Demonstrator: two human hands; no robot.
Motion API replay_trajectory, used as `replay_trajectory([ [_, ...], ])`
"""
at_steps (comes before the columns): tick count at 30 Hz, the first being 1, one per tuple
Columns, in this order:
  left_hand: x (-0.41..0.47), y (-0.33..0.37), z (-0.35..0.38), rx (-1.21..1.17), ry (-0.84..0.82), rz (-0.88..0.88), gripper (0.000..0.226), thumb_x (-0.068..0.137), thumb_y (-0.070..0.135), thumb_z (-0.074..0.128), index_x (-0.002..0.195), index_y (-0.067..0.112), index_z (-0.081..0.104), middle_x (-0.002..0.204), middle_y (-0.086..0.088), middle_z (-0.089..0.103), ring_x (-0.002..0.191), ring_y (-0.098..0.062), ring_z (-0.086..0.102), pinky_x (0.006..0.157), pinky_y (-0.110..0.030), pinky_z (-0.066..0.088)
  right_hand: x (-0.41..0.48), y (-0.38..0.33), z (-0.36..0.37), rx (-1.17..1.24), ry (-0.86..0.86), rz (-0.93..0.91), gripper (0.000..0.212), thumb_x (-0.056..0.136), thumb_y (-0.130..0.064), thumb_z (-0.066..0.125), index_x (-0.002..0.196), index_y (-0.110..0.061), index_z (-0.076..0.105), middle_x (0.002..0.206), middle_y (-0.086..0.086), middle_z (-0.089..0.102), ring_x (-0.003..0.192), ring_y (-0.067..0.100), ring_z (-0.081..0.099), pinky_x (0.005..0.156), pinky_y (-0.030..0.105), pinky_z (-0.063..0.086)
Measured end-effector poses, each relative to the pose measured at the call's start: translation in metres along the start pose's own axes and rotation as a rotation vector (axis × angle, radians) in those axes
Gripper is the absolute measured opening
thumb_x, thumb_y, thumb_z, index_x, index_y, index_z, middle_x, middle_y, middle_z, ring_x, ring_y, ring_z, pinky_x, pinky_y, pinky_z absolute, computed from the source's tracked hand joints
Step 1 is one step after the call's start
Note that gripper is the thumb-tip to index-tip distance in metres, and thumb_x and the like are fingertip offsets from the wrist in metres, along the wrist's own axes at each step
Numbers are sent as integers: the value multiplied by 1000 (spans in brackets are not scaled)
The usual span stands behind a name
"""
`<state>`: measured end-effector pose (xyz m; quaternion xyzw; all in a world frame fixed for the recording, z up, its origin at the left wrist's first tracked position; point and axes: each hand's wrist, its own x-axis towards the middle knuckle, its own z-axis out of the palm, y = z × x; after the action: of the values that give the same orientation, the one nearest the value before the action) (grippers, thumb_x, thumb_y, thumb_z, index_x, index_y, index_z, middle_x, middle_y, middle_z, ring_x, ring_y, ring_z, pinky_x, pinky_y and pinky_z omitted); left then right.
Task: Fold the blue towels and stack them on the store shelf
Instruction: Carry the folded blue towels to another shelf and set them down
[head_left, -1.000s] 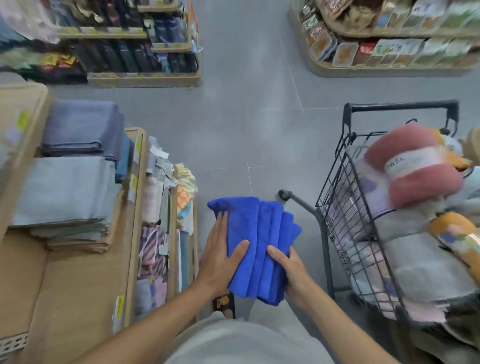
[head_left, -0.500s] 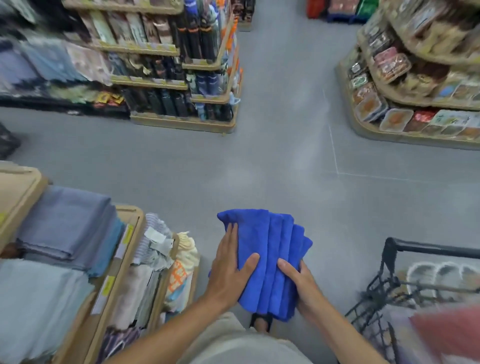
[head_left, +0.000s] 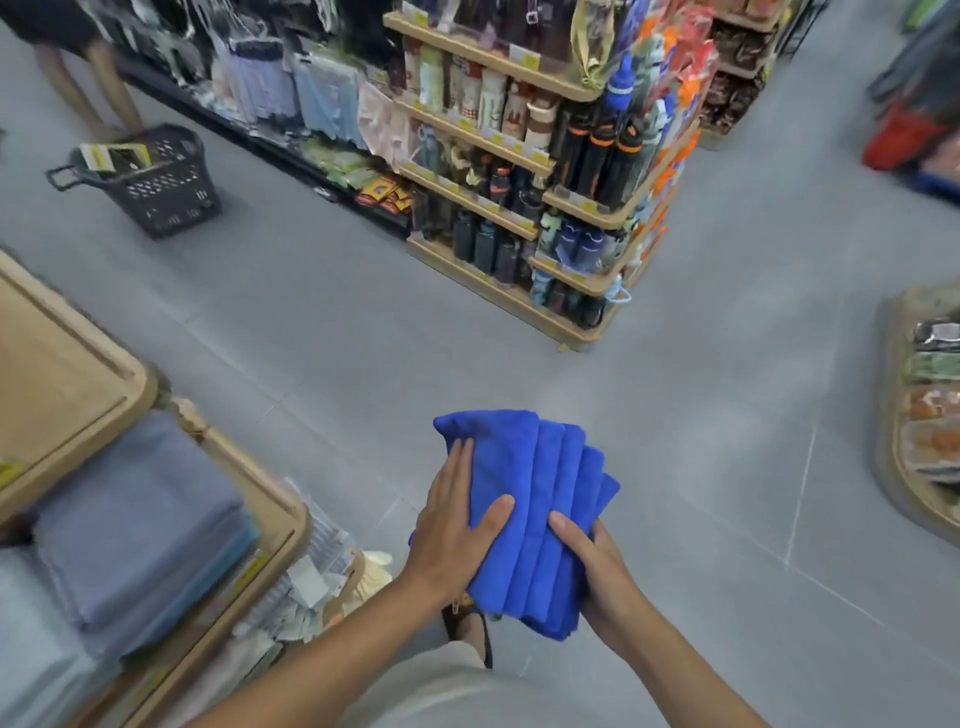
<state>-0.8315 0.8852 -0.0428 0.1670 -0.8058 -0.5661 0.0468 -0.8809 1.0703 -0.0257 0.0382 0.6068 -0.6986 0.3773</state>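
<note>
A fanned stack of folded blue towels is held in front of me above the grey floor. My left hand lies flat on top of the stack, thumb spread across the cloth. Under the stack's right side, my right hand grips the towels, thumb on top and fingers hidden beneath. The wooden store shelf stands to my left, with folded grey-blue towels stacked on a lower level.
A corner shelf unit packed with bottles stands ahead across the aisle. A black shopping basket sits on the floor at upper left beside a person's legs. Another display is at the right edge.
My view has swung up and left: the wire cart of towels at right has left the frame. Both hands keep the same hold on the blue towels.
</note>
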Motion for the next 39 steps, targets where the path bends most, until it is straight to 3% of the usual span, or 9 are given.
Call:
replay_trajectory([
  [5, 100, 11, -20, 27, 50, -23, 87, 87, 73, 40, 159, 34, 12, 165, 14, 19, 151, -9, 22, 118, -50, 31, 96, -62, 2, -45, -41, 12, 71, 77, -52, 84, 137, -26, 58, 134, 6, 67, 123, 28, 65, 96, 42, 57],
  [9, 174, 18, -43, 14, 126, -62, 88, 86, 74, 41, 159, 35, 12, 165, 16, 18, 151, -7, 20, 119, -48, 29, 172, -110, 14, -72, -124, 28, 63, 83, -49, 80, 137, -24, 58, 135, 8, 66, 124, 30, 64, 95, 41, 58],
  [12, 226, 15, -61, 17, 213, -107, 89, 85, 76, 40, 159, 37, 11, 165, 17, 16, 152, -5, 18, 120, -49, 29, 236, -145, 26, -123, -183, 48, 69, 81, -49, 82, 139, -23, 56, 136, 8, 65, 125, 29, 63, 102, 48, 52],
  [19, 334, 2, -120, -22, 540, -248, 93, 82, 76, 38, 160, 35, 9, 167, 17, 10, 152, -2, 13, 122, -45, 24, 396, -220, 87, -261, -455, 118, 58, 86, -46, 79, 137, -27, 58, 139, 8, 64, 128, 30, 61, 107, 50, 47],
  [30, 368, -34, -262, -171, 1105, -527, 102, 77, 86, 38, 160, 35, 7, 167, 17, 8, 153, -3, 8, 124, -49, 19, 545, -250, 303, -533, -989, 365, 41, 92, -40, 75, 131, -33, 62, 140, 9, 62, 128, 32, 60, 95, 42, 57],
  [35, 350, -58, -334, -162, 1316, -554, 99, 81, 87, 35, 160, 36, 5, 167, 19, 6, 153, -1, 4, 124, -48, 16, 562, -231, 414, -634, -1183, 425, 46, 87, -42, 80, 129, -30, 64, 139, 11, 64, 126, 32, 62, 93, 41, 58],
  [39, 335, -50, -394, -163, 1434, -624, 101, 71, 97, 31, 155, 47, 2, 166, 22, 2, 153, 0, 2, 125, -46, 15, 561, -236, 498, -703, -1328, 398, 63, 79, -48, 84, 135, -30, 60, 139, 9, 64, 127, 31, 62, 94, 40, 58],
])
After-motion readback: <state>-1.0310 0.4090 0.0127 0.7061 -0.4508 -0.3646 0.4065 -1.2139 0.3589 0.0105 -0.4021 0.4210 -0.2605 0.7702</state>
